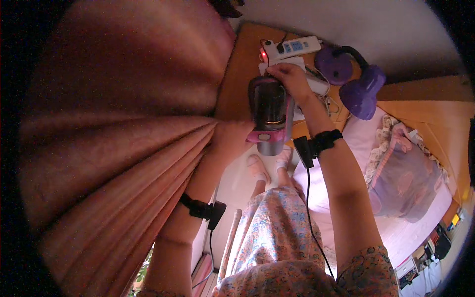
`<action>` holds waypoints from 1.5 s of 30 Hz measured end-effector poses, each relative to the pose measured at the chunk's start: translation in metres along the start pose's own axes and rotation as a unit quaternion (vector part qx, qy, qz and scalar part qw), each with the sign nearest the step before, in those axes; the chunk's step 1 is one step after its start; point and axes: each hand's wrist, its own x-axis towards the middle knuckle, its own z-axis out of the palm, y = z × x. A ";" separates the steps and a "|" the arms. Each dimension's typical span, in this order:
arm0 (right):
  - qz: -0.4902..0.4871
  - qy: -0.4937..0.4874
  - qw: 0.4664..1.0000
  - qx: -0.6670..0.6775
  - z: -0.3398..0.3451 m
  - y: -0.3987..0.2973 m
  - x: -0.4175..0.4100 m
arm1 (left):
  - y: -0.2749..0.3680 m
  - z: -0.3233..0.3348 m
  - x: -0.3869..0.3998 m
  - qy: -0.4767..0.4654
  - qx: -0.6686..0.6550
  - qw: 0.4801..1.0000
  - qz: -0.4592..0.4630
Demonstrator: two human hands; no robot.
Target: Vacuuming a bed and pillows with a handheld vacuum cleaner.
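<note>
A pink and grey handheld appliance with a dark see-through cup (269, 100), which looks like a handheld vacuum cleaner, is held over the edge of a wooden desk (233, 85). My left hand (237, 135) grips its left side near the pink band; the fingertips are hidden behind it. At its far end, my right hand (289, 76) pinches a small dark part or a thin cord with thumb and forefinger; which one I cannot tell. A white power strip (295, 48) with a black plug in it and a red light beside it lies just beyond.
A purple desk lamp (362, 89) stands to the right, near white cables (330, 105). A pink curtain (130, 156) spreads across the left, against my left forearm. At the right is a bed with a frilled pillow (408, 178). Cords run from both wrist straps.
</note>
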 end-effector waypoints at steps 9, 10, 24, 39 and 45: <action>0.003 0.029 1.000 -0.002 0.015 0.014 0.006 | -0.009 0.014 -0.002 0.018 -0.046 0.999 -0.005; 0.003 0.029 1.000 -0.002 0.017 0.017 0.007 | -0.008 0.012 -0.002 0.010 -0.060 0.998 -0.012; -0.023 0.044 0.991 -0.122 0.025 0.004 0.007 | -0.007 0.017 0.002 0.012 -0.108 0.994 -0.023; -0.046 0.062 0.990 -0.121 0.023 0.013 0.010 | -0.028 0.032 0.010 -0.007 -0.066 0.998 -0.003; -0.015 0.147 0.985 0.088 -0.018 0.029 0.000 | -0.044 0.040 0.020 -0.011 -0.210 0.977 -0.045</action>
